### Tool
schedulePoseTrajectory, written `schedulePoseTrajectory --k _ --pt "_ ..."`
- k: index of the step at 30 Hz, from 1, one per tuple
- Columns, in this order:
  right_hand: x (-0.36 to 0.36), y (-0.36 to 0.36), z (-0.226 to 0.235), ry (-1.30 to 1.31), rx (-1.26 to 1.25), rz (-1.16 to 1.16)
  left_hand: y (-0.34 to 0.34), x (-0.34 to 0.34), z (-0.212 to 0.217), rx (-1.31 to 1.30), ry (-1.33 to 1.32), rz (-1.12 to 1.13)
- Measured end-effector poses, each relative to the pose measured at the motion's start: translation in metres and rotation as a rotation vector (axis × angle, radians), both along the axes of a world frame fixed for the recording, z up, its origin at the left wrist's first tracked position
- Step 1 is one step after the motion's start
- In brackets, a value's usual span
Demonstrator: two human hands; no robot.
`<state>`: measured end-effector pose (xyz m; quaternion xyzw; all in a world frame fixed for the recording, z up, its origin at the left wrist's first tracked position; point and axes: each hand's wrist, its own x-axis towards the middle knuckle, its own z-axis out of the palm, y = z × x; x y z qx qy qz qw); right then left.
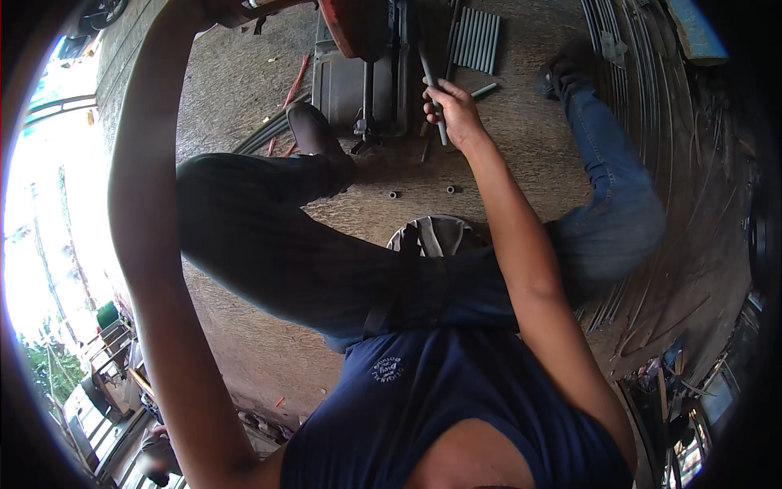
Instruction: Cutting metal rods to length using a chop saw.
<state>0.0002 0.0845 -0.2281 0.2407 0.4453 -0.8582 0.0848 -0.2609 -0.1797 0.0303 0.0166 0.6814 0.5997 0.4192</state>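
My right hand [453, 112] is closed around a thin grey metal tube [429, 75], which it holds slanted over the base of a cutting machine [362, 77] on the floor. The machine has a red guard [346, 24]. My left arm reaches up to the top edge, where my left hand [221, 10] grips the machine's handle; the picture edge partly cuts the hand off. A row of cut grey tubes [476, 37] lies just beyond my right hand. Two short tube offcuts [393, 195] [450, 189] lie on the floor between my legs.
My left boot [314, 130] rests beside the machine and my right boot [562, 69] is out to the right. Long thin rods [631, 49] lie along the right side. Red sticks [295, 81] lie left of the machine. Cluttered workshop items stand at the lower corners.
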Motion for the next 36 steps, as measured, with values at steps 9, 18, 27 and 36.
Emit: schedulePoseTrajectory --k 9,18,27,36 --pt "-0.004 -0.037 -0.009 0.125 0.315 -0.024 -0.001 0.006 0.005 -0.072 0.117 0.096" --pt "-0.018 -0.078 -0.052 0.189 0.702 -0.168 0.009 0.02 0.015 -0.127 0.241 0.074" --pt "-0.014 -0.075 -0.043 0.198 0.637 -0.117 0.018 0.029 0.019 -0.145 0.284 0.073" --pt "-0.011 -0.075 -0.028 0.17 0.397 -0.084 0.02 0.033 0.02 -0.154 0.31 0.081"
